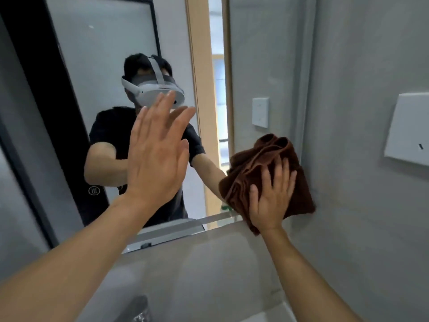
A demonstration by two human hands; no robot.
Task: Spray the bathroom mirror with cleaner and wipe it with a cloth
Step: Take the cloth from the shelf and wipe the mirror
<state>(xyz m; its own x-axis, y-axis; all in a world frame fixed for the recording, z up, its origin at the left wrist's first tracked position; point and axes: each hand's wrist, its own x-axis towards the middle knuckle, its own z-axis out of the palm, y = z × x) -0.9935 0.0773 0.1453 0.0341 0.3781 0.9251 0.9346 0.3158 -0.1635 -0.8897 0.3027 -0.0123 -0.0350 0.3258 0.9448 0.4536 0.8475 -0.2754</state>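
The bathroom mirror (97,66) fills the upper left and reflects a person wearing a white headset. My right hand (270,194) presses a crumpled brown cloth (253,168) flat against the mirror's lower right corner, fingers straight and spread over it. My left hand (157,149) is raised in front of the glass with its palm toward it and fingers straight, holding nothing. I cannot tell whether it touches the mirror. No spray bottle is in view.
A grey wall (362,228) runs to the right of the mirror and carries a white switch plate (408,129). Below the mirror is a pale ledge (209,263), with a dark blurred fixture (139,307) at the bottom edge.
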